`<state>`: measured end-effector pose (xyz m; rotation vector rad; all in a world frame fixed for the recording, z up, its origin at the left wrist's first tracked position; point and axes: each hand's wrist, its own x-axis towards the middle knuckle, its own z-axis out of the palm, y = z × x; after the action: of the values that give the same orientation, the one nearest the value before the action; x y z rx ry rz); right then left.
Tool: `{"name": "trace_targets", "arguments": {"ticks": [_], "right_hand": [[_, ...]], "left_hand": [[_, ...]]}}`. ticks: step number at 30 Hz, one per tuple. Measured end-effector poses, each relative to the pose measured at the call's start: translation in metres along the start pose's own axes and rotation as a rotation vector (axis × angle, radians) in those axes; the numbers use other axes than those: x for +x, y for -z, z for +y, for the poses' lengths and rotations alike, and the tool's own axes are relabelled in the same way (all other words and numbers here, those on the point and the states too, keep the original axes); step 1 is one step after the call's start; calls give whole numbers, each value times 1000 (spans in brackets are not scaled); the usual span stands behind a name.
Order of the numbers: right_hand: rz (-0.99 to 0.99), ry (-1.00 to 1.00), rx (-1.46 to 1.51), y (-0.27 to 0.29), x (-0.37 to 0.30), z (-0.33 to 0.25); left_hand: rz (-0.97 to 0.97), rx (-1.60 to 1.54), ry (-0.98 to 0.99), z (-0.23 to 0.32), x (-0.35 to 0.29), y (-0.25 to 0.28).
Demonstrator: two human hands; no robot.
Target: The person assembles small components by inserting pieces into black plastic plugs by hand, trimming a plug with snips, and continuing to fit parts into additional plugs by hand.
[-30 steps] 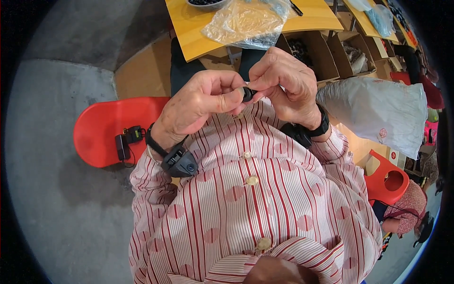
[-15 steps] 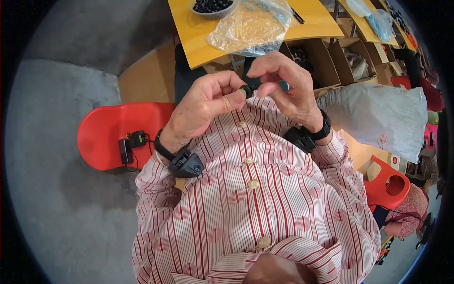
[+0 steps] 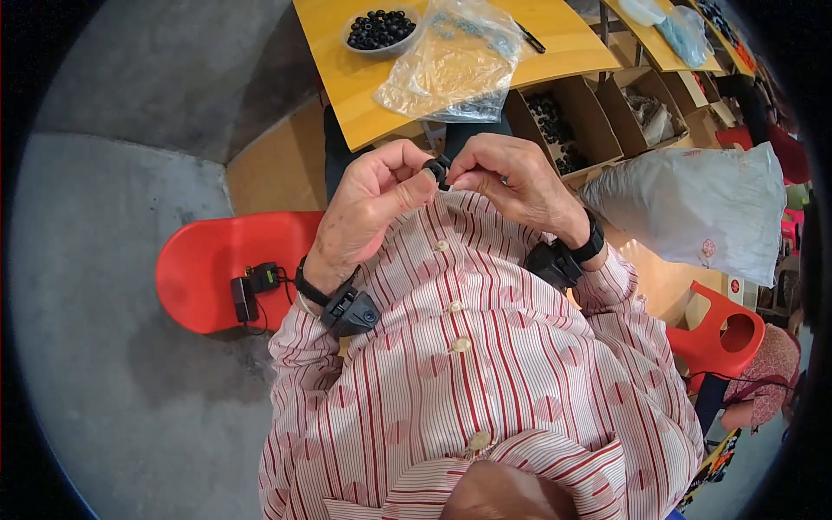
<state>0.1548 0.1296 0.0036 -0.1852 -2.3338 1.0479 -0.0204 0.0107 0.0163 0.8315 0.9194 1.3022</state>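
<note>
A small black round part (image 3: 436, 170), apparently plastic and with a hole, is held up in front of my striped shirt. My left hand (image 3: 371, 201) pinches it between thumb and index finger from the left. From the right, the thumb and index fingertips of my right hand (image 3: 518, 184) are closed at its edge. Whether a second small piece sits between the right fingertips is too small to tell. Beyond the hands, on the yellow table (image 3: 336, 87), stands a see-through bowl (image 3: 381, 54) of small black round parts (image 3: 380, 29). A crumpled transparent plastic bag (image 3: 451, 74) lies beside it.
A black pen (image 3: 530, 37) lies by the bag. Cardboard boxes (image 3: 598, 134) with black parts and plastic stand right of the table. A large white sack (image 3: 685, 204) is at the right. Red chairs (image 3: 199, 277) flank me; the left one carries small black devices. Another person (image 3: 771, 377) sits far right.
My right thumb and index finger, apart before, have closed at the black part's right edge. The view has shifted, so more of the bowl shows.
</note>
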Motion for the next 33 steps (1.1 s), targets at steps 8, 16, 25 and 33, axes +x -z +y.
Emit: {"name": "trace_targets", "arguments": {"ticks": [8, 16, 25, 33], "right_hand": [[-26, -43, -8, 0, 0, 3], [29, -182, 189, 2, 2, -5], [69, -27, 178, -2, 4, 4], [-60, -129, 3, 8, 5, 27]], "left_hand": [[57, 54, -47, -7, 6, 6], [59, 38, -29, -11, 9, 8], [-8, 18, -9, -13, 15, 5], [73, 79, 25, -18, 16, 7]]}}
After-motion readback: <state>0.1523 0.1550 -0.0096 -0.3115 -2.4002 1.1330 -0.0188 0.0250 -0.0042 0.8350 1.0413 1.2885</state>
